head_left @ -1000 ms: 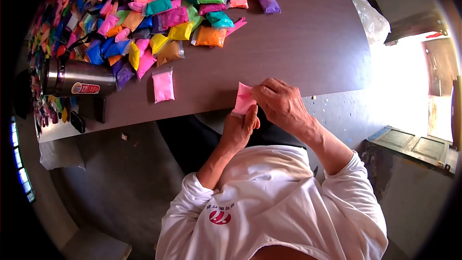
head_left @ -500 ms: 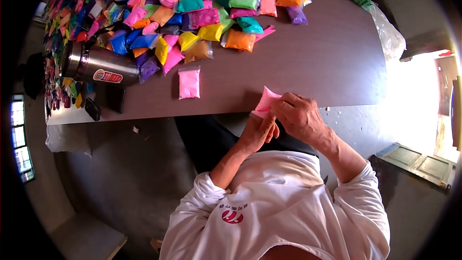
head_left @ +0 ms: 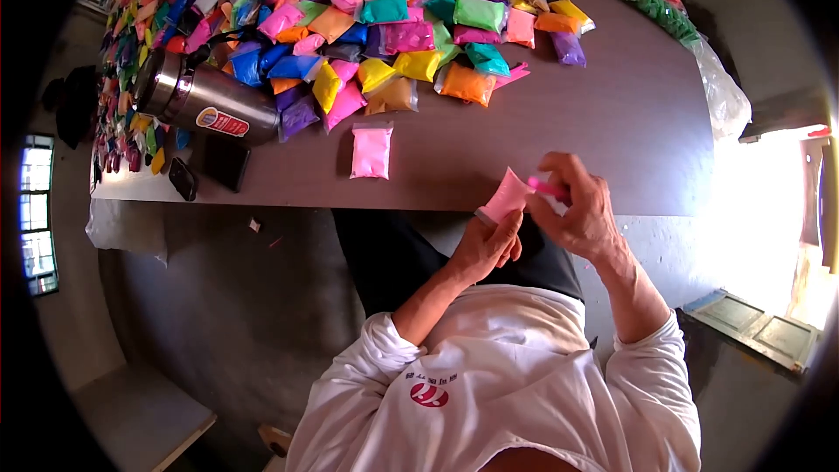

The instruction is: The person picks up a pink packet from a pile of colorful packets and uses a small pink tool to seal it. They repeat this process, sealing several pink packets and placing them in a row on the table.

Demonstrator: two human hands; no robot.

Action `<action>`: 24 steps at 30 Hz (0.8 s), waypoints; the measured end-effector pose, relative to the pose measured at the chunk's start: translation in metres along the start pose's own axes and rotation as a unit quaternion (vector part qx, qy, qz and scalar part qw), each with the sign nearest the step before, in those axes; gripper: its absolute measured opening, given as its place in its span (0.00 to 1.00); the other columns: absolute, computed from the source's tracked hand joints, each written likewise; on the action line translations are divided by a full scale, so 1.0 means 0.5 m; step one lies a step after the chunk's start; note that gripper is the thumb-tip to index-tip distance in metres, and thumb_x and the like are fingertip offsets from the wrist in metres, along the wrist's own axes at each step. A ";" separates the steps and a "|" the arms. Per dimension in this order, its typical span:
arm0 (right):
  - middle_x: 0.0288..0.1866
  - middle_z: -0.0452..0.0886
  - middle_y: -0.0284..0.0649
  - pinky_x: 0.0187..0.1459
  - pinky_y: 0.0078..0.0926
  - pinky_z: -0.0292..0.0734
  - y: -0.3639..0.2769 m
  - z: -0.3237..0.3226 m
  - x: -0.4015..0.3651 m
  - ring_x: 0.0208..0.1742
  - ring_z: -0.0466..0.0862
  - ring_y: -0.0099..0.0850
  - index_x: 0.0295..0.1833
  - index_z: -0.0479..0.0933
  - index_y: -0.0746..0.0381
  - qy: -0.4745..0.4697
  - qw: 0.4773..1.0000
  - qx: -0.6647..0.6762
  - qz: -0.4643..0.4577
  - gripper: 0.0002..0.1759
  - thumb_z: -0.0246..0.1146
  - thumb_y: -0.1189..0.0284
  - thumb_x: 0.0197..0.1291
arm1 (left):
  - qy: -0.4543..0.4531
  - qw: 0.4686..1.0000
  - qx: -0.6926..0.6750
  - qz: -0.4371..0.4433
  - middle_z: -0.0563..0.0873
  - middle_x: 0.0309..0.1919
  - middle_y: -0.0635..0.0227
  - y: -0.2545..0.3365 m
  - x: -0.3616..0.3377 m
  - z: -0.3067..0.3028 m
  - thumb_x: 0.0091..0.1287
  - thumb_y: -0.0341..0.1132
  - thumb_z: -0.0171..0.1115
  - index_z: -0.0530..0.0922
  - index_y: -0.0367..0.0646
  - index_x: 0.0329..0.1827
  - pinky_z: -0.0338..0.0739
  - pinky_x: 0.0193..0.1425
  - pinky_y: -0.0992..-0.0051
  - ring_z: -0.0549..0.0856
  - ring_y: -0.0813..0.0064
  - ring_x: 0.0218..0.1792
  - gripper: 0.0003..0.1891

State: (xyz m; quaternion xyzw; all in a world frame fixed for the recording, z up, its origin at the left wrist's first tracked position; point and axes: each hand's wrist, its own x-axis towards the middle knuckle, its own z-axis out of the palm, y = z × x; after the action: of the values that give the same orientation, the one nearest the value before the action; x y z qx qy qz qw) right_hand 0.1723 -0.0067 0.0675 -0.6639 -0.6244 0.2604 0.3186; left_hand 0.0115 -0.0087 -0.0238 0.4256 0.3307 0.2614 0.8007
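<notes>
My left hand is closed on the lower end of a small clear packet of pale pink material, held just off the table's front edge. Close beside the packet's upper end, my right hand pinches a small bright-pink piece, thin and blurred, whose kind I cannot make out. A second pale pink packet lies flat on the table, left of my hands.
Many colourful packets are heaped across the brown table. A steel flask lies on its side at the left, near a dark flat object and a small black object. Bagged green material lines the far right edge.
My right hand has drawn away from the packet to the right, and a bright-pink piece now shows in its fingers. My left hand keeps hold of the packet. The whole view has shifted slightly.
</notes>
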 end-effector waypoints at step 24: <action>0.21 0.77 0.47 0.26 0.39 0.70 0.007 0.086 0.051 0.24 0.78 0.46 0.24 0.76 0.63 0.033 0.997 -0.074 0.012 0.18 0.66 0.58 0.51 | 0.110 0.993 0.022 0.034 0.67 0.09 0.74 0.055 -0.039 -0.056 0.70 0.49 0.52 0.66 0.43 0.12 0.66 0.21 0.81 0.69 0.84 0.14 0.28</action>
State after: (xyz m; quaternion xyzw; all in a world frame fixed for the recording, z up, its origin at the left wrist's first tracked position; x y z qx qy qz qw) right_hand 0.1448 0.0231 0.0379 -0.7012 -0.6231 0.1955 0.2859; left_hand -0.0260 0.0057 -0.0062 0.4231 0.4077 0.3266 0.7404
